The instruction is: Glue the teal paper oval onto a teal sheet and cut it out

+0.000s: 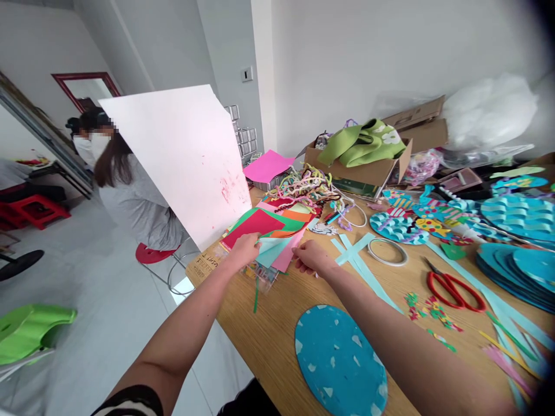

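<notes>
A stack of coloured paper sheets (pixel 254 225), red, green, orange, light blue and pink, lies near the table's left edge. My left hand (pixel 243 252) is closed on the lower left corner of the upper sheets, lifting them a little. At the right side of the stack, beside the pink sheet, is my right hand (pixel 311 257), its fingers curled; whether they hold anything is hidden. Nearer to me lies a blue oval board (pixel 340 361) with pale scraps on it. Light blue paper strips (pixel 362 267) cross to the right of my right hand.
Red-handled scissors (pixel 455 290), a tape roll (pixel 387 252) and small paper bits (pixel 433 312) lie at the right. Blue discs (pixel 515 271) are stacked beyond. Behind stand a cardboard box (pixel 359 173) and a white board (pixel 186 156). A person (pixel 134 196) sits at the left.
</notes>
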Available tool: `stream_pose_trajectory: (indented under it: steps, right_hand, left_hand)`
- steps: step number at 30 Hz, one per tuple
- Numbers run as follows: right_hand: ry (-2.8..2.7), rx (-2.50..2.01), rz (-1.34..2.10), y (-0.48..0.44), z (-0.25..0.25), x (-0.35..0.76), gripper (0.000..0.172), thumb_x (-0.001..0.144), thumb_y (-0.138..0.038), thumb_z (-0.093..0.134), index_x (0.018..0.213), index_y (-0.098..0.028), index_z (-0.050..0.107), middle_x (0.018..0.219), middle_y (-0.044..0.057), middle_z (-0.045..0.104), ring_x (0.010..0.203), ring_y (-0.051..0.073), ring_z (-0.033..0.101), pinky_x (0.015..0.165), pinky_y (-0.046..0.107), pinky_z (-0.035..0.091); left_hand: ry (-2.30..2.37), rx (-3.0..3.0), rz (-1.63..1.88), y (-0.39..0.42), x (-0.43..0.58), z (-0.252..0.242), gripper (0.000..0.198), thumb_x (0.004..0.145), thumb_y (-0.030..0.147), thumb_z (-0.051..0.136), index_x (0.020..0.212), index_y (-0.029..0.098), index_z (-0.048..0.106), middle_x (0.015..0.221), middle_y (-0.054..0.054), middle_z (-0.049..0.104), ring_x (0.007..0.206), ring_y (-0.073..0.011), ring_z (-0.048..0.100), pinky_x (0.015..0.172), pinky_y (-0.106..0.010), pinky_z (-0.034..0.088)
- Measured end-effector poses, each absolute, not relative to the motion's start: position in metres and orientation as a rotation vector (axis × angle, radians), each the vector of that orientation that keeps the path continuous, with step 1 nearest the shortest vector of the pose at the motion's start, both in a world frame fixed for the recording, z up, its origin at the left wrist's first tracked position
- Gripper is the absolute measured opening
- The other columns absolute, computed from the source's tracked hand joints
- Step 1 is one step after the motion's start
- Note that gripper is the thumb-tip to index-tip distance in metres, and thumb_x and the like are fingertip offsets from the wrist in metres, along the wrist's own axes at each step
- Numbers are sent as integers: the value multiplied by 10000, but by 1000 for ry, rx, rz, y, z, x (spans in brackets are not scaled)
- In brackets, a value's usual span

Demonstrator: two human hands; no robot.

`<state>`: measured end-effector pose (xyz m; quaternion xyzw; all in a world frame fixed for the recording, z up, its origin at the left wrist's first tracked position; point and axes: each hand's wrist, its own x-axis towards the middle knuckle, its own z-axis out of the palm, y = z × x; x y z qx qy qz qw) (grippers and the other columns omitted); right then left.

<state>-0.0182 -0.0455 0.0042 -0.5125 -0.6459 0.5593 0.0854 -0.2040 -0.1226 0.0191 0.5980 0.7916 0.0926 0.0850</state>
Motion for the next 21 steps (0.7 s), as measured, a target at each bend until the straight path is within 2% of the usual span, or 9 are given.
stream_pose_trajectory:
  steps: [4,8,15,19,21]
  right_hand:
    - [-2020,-1494,1641,-49,-1,-19,362,838,-258,607,494,-170,533,437,56,596,332,111,493,323,204,357]
    - [-2050,-1437,1632,-51,-4,-23,340,856,-246,582,528,-163,545,511,50,631,364,89,495,347,184,364]
    - [-2217,-1375,1614,-60,4,-29,299,797,-131,579,499,-152,556,440,14,585,334,84,467,343,190,349]
    - [-2260,-1357,1641,-67,9,-33,227,797,-110,557,580,-155,604,414,-8,562,322,86,455,347,190,342]
    - [-2267,-1382,1601,-67,10,-32,246,794,-117,565,552,-154,590,411,6,563,317,89,452,347,198,341]
  left_hand:
    - [2374,1707,317,-122,-208,22,277,879,207,519,1123,139,629,1125,-119,684,1044,-215,628,862,-277,450]
    - [2366,1651,363,-123,-211,23,219,891,226,511,1040,147,650,1016,-84,709,939,-181,649,769,-241,458]
    - [2371,1612,423,-124,-214,20,183,882,237,529,969,141,657,931,-72,703,869,-175,639,720,-242,447]
    - [2380,1604,437,-125,-215,18,186,881,250,529,953,137,658,903,-72,697,852,-179,636,702,-245,442]
    - [2379,1601,441,-124,-215,18,185,882,250,527,946,136,658,903,-72,697,852,-179,636,699,-245,442]
